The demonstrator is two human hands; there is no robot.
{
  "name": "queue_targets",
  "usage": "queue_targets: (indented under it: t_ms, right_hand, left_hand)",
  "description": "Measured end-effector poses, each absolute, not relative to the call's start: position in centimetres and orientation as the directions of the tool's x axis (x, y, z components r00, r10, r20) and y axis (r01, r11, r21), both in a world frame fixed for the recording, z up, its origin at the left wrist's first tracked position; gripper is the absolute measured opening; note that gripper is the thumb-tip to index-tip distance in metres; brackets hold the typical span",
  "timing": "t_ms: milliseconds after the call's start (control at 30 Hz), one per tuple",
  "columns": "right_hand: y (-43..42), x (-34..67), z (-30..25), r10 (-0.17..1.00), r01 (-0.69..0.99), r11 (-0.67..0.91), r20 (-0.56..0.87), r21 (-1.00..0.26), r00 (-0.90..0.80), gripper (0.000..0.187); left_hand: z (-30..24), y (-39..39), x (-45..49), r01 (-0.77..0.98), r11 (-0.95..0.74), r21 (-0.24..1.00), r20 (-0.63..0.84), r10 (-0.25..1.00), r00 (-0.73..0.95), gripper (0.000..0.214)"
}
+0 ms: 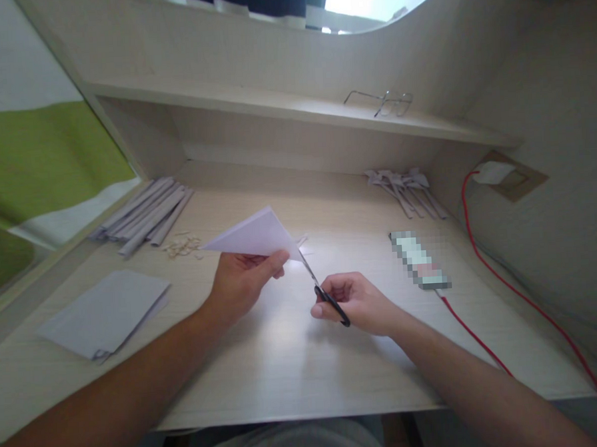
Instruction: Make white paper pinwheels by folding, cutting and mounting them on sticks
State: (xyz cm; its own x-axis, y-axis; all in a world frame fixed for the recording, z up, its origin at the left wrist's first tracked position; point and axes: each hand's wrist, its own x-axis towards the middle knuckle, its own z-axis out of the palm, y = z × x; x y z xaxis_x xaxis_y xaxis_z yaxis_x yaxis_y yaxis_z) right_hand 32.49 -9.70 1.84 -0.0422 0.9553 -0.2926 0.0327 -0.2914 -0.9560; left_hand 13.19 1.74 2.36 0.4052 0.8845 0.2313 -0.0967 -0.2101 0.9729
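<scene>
My left hand [246,276] is closed on a folded white sheet of paper [254,234], thumb on top near its right corner. The paper comes to a point on the left and is held above the desk. In my right hand [355,300] is a pair of scissors [326,295] with black handles, fingers wrapped round the loops. Its blades reach up and left to the paper's right edge; whether they are parted I cannot tell. A small white scrap [302,239] shows just behind the blades.
Rolled paper tubes [145,211] lie at the back left, beside a small pile of rubber bands [182,245]. A paper stack [107,310] is at left. Paper pieces on stems [401,185] lie back right. A phone [419,260] with a red cable [477,337] is at right; glasses [392,104] sit on the shelf [272,106].
</scene>
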Motion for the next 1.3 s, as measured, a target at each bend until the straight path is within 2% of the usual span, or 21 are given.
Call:
queue_targets:
  t_ms: [267, 933, 1300]
  right_hand:
    - [-9.6, 32.5, 1.9, 0.957, 0.046, -0.286, -0.288, -0.957, -0.039, 0.042]
    - [-9.7, 32.7, 1.5, 0.955, 0.107, -0.288, -0.294, -0.952, -0.047, 0.044]
    - [-9.8, 32.8, 1.2, 0.962, 0.136, -0.263, -0.271, -0.955, -0.039, 0.045]
  left_hand:
    - [2.5, 1.6, 13.5, -0.113, -0.189, 0.975, 0.219, 0.888, 0.405, 0.019]
    - [2.8, 1.3, 13.4, 0.006, -0.186, 0.983, 0.169, 0.904, 0.392, 0.024]
    - [1.8, 1.9, 13.0, -0.095, -0.200, 0.975, 0.221, 0.866, 0.449, 0.025]
